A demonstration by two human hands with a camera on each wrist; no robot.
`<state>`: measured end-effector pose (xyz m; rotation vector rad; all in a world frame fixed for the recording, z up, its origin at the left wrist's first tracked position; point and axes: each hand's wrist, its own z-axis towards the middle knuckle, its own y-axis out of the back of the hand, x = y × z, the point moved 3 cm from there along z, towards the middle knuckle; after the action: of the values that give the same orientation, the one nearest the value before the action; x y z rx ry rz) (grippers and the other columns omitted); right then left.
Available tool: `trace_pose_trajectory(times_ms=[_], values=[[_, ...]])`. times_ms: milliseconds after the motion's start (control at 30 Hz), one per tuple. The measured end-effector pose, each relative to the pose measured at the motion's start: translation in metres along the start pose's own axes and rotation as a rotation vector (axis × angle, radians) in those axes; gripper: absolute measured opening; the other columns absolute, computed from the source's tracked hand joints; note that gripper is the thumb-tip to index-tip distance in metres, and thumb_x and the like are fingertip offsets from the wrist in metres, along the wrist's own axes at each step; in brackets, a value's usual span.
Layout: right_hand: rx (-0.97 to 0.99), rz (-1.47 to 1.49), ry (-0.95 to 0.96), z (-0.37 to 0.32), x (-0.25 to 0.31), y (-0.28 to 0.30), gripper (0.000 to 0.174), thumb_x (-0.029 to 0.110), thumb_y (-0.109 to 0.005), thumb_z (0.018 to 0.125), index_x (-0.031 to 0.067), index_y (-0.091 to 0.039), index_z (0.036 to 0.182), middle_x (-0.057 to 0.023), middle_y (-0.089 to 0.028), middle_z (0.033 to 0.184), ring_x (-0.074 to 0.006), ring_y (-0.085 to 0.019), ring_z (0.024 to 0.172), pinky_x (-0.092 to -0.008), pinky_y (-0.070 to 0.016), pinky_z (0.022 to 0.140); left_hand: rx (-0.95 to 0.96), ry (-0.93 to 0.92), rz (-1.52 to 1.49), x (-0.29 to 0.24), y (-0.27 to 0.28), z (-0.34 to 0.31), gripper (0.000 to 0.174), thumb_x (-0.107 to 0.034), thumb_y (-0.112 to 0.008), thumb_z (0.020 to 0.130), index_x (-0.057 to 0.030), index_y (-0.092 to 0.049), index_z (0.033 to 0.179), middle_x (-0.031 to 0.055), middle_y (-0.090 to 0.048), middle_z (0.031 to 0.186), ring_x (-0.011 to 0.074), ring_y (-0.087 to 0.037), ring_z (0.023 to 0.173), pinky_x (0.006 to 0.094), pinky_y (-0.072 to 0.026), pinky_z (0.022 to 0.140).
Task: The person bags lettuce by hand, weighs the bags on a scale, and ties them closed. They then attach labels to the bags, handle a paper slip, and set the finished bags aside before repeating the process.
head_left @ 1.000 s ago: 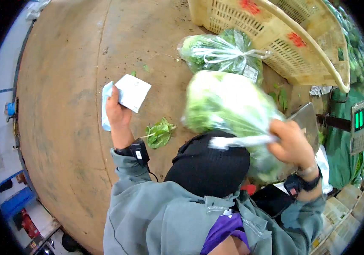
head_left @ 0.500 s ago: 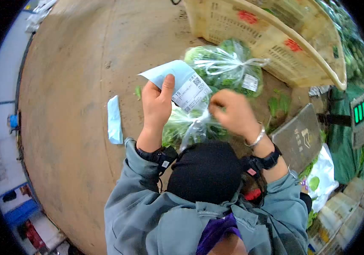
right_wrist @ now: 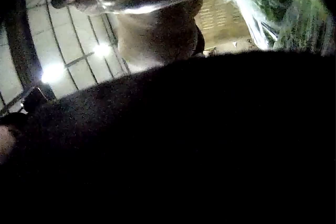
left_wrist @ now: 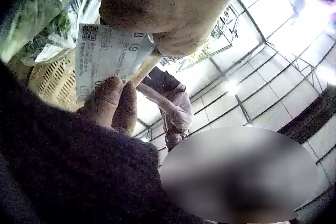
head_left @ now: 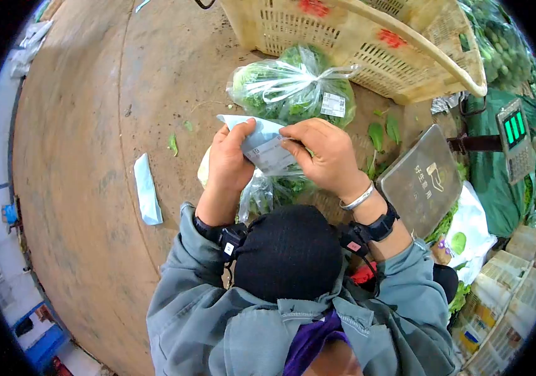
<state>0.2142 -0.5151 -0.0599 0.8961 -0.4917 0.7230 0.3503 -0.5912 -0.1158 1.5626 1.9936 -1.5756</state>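
My left hand (head_left: 227, 166) grips a pale blue label sheet (head_left: 265, 143) with printed white labels, thumb across its top. At the sheet's right edge, the thumb and fingers of my right hand (head_left: 325, 155) pinch it. Printed text and a square code on the label sheet (left_wrist: 100, 58) show up close in the left wrist view. Under both hands lies a clear bag of leafy greens (head_left: 262, 194), partly hidden by them and by the head. Just beyond sits another tied bag of greens (head_left: 268, 94), with a white label (head_left: 333, 105) stuck on it.
A cream plastic crate (head_left: 343, 44) stands at the back. On the right are a scale's metal plate (head_left: 421, 178) and its lit green display (head_left: 515, 128). A narrow pale blue strip (head_left: 148, 191) lies at left. Loose leaves (head_left: 376, 135) are scattered about.
The right hand has let go of the bag of greens, set down in front, and come to the label sheet. A blue strip has left the left hand and lies on the table.
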Motion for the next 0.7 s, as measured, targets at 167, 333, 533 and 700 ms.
trace_pose_trajectory(times_ms=[167, 333, 533, 700], values=[[-0.052, -0.023, -0.085, -0.010, -0.006, 0.002, 0.012, 0.004, -0.064, 0.065, 0.0054, -0.059, 0.076, -0.0099, -0.057, 0.087, -0.0272, -0.055, 0.078, -0.0337, -0.0452, 0.067, -0.051, -0.029, 0.041, 0.005, -0.007, 0.003, 0.011, -0.011, -0.052, 0.083, -0.0021, -0.056, 0.088, 0.0072, -0.061, 0.081, 0.0191, -0.059, 0.072, 0.0327, -0.0473, 0.068], [-0.056, 0.070, -0.073, -0.018, -0.005, 0.027, 0.012, 0.002, -0.064, 0.067, 0.0051, -0.059, 0.078, -0.0067, -0.058, 0.091, -0.0230, -0.055, 0.076, -0.0300, -0.0453, 0.067, -0.079, -0.202, -0.048, -0.004, 0.055, 0.037, 0.018, -0.013, -0.054, 0.083, -0.0004, -0.054, 0.096, 0.0096, -0.060, 0.092, 0.0225, -0.058, 0.084, 0.0358, -0.0462, 0.077], [-0.260, 1.016, -0.969, -0.082, -0.091, 0.031, 0.013, 0.004, -0.065, 0.074, 0.0064, -0.056, 0.084, 0.0005, -0.057, 0.074, -0.0080, -0.052, 0.066, -0.0208, -0.0423, 0.059, -0.425, -0.377, 0.113, -0.081, 0.219, -0.040, 0.031, -0.016, -0.051, 0.086, -0.0006, -0.047, 0.113, 0.0119, -0.056, 0.108, 0.0250, -0.054, 0.098, 0.0405, -0.0441, 0.084], [0.118, 0.415, -0.914, -0.105, -0.114, -0.011, 0.024, 0.013, -0.071, 0.068, 0.0027, -0.055, 0.083, -0.0027, -0.057, 0.072, -0.0088, -0.048, 0.063, -0.0218, -0.0396, 0.057, -0.781, -0.209, 0.438, -0.059, 0.348, -0.138, 0.036, -0.020, -0.055, 0.084, 0.0018, -0.047, 0.112, 0.0111, -0.056, 0.106, 0.0235, -0.056, 0.094, 0.0368, -0.0471, 0.076]])
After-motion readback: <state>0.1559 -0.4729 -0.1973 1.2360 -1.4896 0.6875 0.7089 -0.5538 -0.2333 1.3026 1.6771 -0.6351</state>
